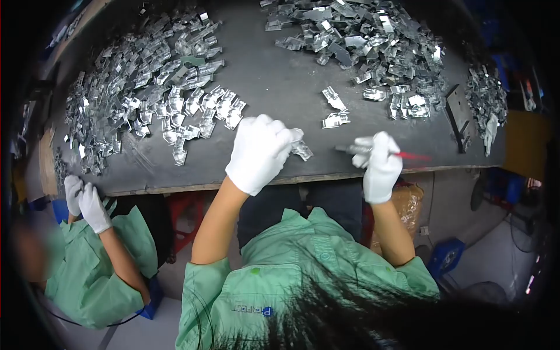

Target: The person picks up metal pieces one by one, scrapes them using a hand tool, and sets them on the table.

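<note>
Dark hair point(361, 303) hangs over a green shirt point(280, 256) with a blue "P" badge point(268, 311) and lettering resembling "PERFECT". The gloved left hand point(259, 154) is curled closed, fingertips pinching one metal clip point(301, 150); the gloved right hand point(380, 166) grips one blurred, red-ended tool point(413, 156). Beyond, between them, lie two loose clips point(333, 99); three piles point(154, 87) surround these.

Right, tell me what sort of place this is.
Probably a factory workshop: piles of small metal parts cover much of the dark workbench, and a co-worker in a matching green shirt sits alongside.
</note>
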